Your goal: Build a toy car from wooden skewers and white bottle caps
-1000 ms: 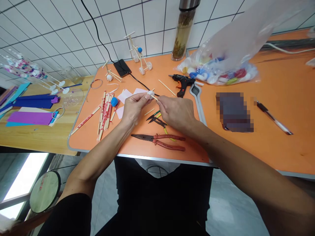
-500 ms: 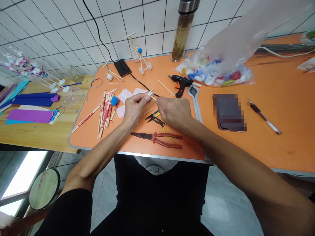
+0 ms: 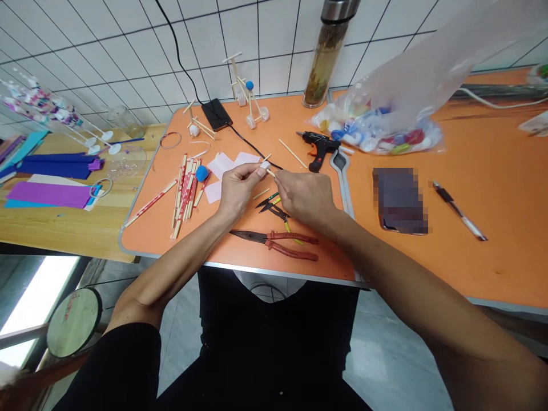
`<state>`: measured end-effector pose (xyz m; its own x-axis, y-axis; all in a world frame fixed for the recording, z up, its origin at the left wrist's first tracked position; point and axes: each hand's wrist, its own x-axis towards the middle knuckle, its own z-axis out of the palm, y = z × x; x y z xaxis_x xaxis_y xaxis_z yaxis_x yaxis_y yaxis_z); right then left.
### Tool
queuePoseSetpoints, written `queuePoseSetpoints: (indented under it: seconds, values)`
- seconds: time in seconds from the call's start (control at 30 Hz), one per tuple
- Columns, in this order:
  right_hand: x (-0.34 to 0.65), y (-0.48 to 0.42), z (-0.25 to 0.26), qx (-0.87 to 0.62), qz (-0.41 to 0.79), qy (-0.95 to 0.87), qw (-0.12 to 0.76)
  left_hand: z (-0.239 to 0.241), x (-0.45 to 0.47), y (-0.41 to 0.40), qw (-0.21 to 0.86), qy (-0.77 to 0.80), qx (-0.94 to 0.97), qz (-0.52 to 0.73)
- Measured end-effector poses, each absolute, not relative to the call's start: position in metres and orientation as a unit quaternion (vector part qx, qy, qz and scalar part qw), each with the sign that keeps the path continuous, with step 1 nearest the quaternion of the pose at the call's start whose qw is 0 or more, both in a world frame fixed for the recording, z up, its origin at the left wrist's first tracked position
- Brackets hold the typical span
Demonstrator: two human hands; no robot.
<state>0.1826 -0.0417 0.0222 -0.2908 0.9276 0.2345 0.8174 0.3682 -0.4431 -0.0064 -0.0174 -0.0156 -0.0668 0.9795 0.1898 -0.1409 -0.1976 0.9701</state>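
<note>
Between finger and thumb, my left hand (image 3: 238,187) pinches a small white piece (image 3: 265,165), perhaps a bottle cap. A thin wooden stick (image 3: 270,172) meets that piece, and my right hand (image 3: 303,193) grips the stick's near end; its fingertips are partly hidden. Under and beside my hands lie pink paper squares (image 3: 222,165), small yellow-handled cutters (image 3: 276,211) and red-handled pliers (image 3: 274,237). To the left are a blue pompom-like ball (image 3: 202,173) and a bundle of chopsticks in red-printed wrappers (image 3: 185,197).
A black glue gun (image 3: 317,149) lies beyond my right hand. Behind stand a stick model with white wheels (image 3: 251,105), a tea bottle (image 3: 325,63) and a plastic bag of bottle caps (image 3: 381,131). To the right are a phone (image 3: 400,200) and a pen (image 3: 459,210).
The whole view has shifted slightly, with the table's things appearing a little further right. Both hands keep the same hold on the white piece and the stick.
</note>
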Motion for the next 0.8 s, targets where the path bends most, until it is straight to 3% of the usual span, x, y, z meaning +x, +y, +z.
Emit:
queuePoseSetpoints:
  seconds: [0.1,0.2,0.27,0.4,0.47,0.57,0.63,0.8]
  values:
    - [0.184,-0.035,0.02,-0.506,0.357,-0.71,0.334,-0.015,-0.006,-0.018,0.467,0.427,0.5,0.592]
    - [0.184,-0.031,0.017,-0.455,0.579,-0.572,0.361,-0.013,-0.006,-0.019,0.458,0.426,0.502,0.598]
    - [0.182,-0.034,0.017,-0.474,0.527,-0.604,0.365,-0.012,-0.005,-0.019,0.458,0.424,0.501,0.6]
    - [0.178,-0.041,0.019,-0.543,0.207,-0.749,0.32,-0.013,-0.003,-0.02,0.471,0.428,0.485,0.599]
    - [0.178,-0.04,0.02,-0.539,0.273,-0.726,0.33,-0.013,-0.003,-0.02,0.475,0.428,0.482,0.599]
    - [0.18,-0.033,0.02,-0.465,0.568,-0.57,0.369,-0.012,-0.002,-0.021,0.478,0.423,0.488,0.596]
    - [0.181,-0.03,0.017,-0.427,0.654,-0.496,0.379,-0.012,-0.001,-0.021,0.482,0.421,0.486,0.596]
    - [0.178,-0.025,0.007,-0.466,0.461,-0.628,0.419,-0.016,0.0,-0.018,0.497,0.418,0.466,0.6]
